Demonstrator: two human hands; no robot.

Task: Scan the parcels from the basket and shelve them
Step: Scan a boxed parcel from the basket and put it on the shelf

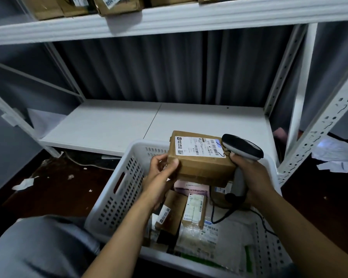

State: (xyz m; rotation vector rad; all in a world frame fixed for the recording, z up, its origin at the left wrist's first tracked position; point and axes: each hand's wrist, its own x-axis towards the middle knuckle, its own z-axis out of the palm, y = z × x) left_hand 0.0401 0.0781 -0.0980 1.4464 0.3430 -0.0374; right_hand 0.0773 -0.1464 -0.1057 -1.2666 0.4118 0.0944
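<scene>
Scan step in hand. Left hand (161, 173) grips the brown cardboard parcel (201, 159) above the white slotted plastic basket (117, 189); right hand (249, 173) clasps the grey-black handheld scanner (242, 146) at its white label (199, 145). Next, likely: set parcel on the bare white lower shelf (129, 125).

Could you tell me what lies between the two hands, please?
Head view: a brown white-labelled cardboard parcel, gripped by the left hand, beside the grey scanner in the right hand.

left grip (161, 173) curled on parcel (201, 165) edge | right grip (247, 173) wrapped round scanner (242, 146) handle, seemingly
</scene>
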